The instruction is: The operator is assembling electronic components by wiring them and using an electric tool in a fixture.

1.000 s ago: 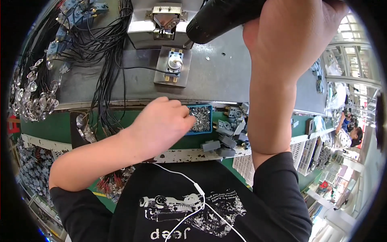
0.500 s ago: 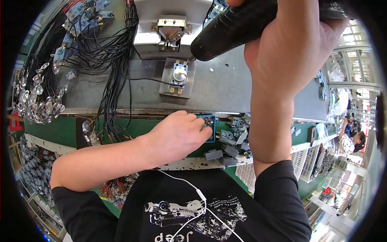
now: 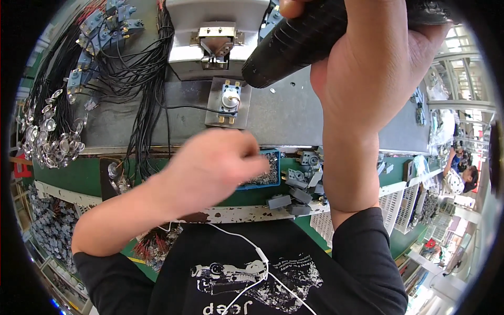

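Note:
My right hand (image 3: 367,79) is wrapped round a thick black electric screwdriver (image 3: 294,50), which slants down to the left. Its lower end is beside a small blue-grey switch-like part (image 3: 229,101) with a round metal cap, brass terminals and a black wire. That part rests on a square metal fixture plate (image 3: 214,100). My left hand (image 3: 220,163), blurred by motion, is between the plate and a blue tray (image 3: 279,169) of small metal fasteners. Its fingers are curled in and closed; whatever they hold is too smeared to make out.
Behind the plate stands a metal machine with a clamp-like head (image 3: 217,44). Black wires (image 3: 149,100) with metal caps (image 3: 52,131) and blue-grey parts (image 3: 105,29) crowd the left. Grey housings (image 3: 299,194) are right of the tray. Another person (image 3: 459,178) is far right.
My left hand has lifted from the blue tray and moved up and left toward the plate, uncovering more of the tray. The screwdriver has shifted slightly left and down.

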Available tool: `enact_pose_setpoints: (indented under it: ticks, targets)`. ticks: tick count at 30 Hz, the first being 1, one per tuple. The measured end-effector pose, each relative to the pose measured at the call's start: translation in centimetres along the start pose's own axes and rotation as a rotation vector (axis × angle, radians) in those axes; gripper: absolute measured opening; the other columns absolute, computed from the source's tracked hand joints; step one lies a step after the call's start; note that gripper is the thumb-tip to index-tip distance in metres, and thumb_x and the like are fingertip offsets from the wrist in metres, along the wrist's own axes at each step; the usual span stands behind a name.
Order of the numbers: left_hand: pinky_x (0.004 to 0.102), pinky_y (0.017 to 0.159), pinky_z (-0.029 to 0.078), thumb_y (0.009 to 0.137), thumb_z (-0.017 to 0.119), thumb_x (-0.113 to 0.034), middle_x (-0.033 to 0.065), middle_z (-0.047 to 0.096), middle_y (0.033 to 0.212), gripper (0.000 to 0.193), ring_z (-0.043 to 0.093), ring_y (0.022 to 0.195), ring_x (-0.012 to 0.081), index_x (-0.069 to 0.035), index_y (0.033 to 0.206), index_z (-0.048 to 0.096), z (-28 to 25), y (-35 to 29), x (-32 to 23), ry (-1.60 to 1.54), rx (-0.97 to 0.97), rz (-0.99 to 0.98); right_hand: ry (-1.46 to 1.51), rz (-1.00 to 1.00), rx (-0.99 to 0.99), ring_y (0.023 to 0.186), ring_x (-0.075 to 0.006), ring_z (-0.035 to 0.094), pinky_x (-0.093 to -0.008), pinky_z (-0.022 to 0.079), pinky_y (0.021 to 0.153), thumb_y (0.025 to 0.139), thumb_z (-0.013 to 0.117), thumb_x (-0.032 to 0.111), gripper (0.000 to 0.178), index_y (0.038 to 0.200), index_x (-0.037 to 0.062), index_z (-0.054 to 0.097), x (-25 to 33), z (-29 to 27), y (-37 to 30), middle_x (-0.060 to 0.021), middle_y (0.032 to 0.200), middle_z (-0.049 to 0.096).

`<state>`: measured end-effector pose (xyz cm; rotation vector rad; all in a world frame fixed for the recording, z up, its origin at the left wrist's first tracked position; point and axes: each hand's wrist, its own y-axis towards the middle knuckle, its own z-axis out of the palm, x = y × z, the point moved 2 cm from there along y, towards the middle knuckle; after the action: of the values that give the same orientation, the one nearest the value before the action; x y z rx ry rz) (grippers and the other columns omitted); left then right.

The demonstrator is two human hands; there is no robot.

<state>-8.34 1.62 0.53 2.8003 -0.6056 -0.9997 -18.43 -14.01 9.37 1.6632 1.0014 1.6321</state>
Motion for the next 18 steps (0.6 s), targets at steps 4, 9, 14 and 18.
enact_pose_setpoints:
  ticks: [4,9,14,18]
  targets:
    - [0.0416,0.074,0.054,0.082,0.07,-0.003,0.0083,0.068,0.09,0.009,0.067,0.082,0.03,-0.006,0.09,0.067,-4.1,0.2,2.5,0.065,-0.309,-0.241,0.008,0.045,0.023,0.075,-0.0102,0.06,-0.0275,0.049,0.074,0.089,0.076,0.006,0.029,0.109,-0.0017,0.057,-0.1,-0.5,-0.3,-0.0061,0.09,0.065]
    - [0.0406,0.081,0.049,0.083,0.072,-0.004,0.0056,0.068,0.091,0.009,0.065,0.09,0.0272,-0.008,0.089,0.067,-2.7,0.3,3.2,0.279,-0.31,-0.146,0.081,0.09,0.068,0.073,-0.0105,0.06,-0.0274,0.05,0.072,0.088,0.076,0.005,0.03,0.11,-0.002,0.057,0.6,-0.1,-0.7,-0.0067,0.09,0.066]
    - [0.0386,0.082,0.047,0.083,0.074,-0.007,0.0025,0.068,0.091,0.01,0.063,0.094,0.024,-0.009,0.09,0.067,-2.0,0.3,4.0,0.353,-0.281,-0.112,0.136,0.135,0.119,0.071,-0.0107,0.061,-0.0273,0.05,0.07,0.088,0.077,0.003,0.031,0.111,-0.0023,0.057,1.2,-0.2,-1.1,-0.0073,0.09,0.066]
    - [0.0388,0.083,0.046,0.084,0.076,-0.012,0.0004,0.067,0.09,0.011,0.062,0.095,0.0234,-0.01,0.089,0.067,-2.2,0.2,4.4,0.331,-0.292,-0.145,0.19,0.173,0.163,0.07,-0.011,0.061,-0.0273,0.051,0.068,0.087,0.077,0.002,0.032,0.112,-0.0026,0.058,2.2,0.5,-1.8,-0.0079,0.09,0.067]
